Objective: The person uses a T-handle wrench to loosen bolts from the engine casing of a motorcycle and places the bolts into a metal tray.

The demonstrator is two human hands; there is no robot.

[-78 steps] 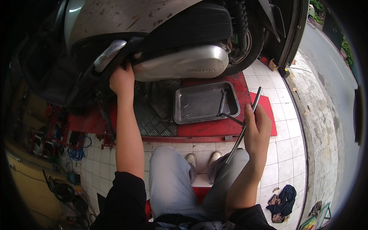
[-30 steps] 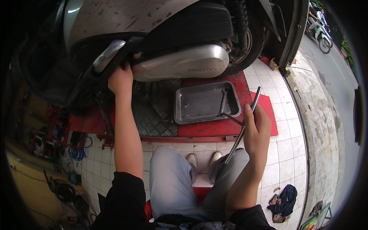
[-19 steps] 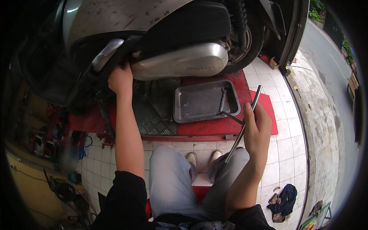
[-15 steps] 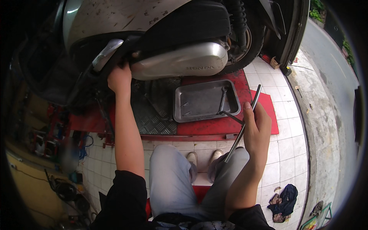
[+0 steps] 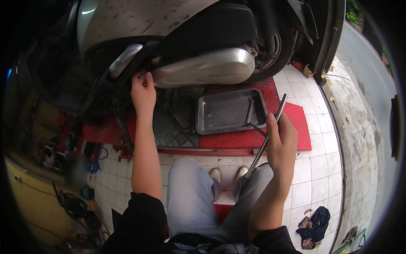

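Observation:
My left hand (image 5: 144, 88) is at the front end of the scooter's silver engine side cover (image 5: 207, 70), by the dark gap below the body panel. Its fingers are drawn together; whatever they may hold is too small to make out. My right hand (image 5: 282, 142) grips a T-handle wrench (image 5: 282, 103) by its long crossbar, held upright and tilted. The wrench's thin shaft points left over the right edge of a grey metal tray (image 5: 226, 114). In the tray lie a wrench-like tool (image 5: 250, 109) and two small bolts (image 5: 209, 125).
The scooter (image 5: 139, 21) stands on a red lift platform (image 5: 237, 142) with a checkered metal plate (image 5: 177, 137). A dark cloth (image 5: 315, 226) lies on the white floor tiles at lower right. Blue cable (image 5: 95, 163) and equipment fill the left side.
My left hand has drawn back slightly from the dark gap, and its thumb and fingers now show. My right hand keeps the T-handle wrench in nearly the same place. The view has shifted a little.

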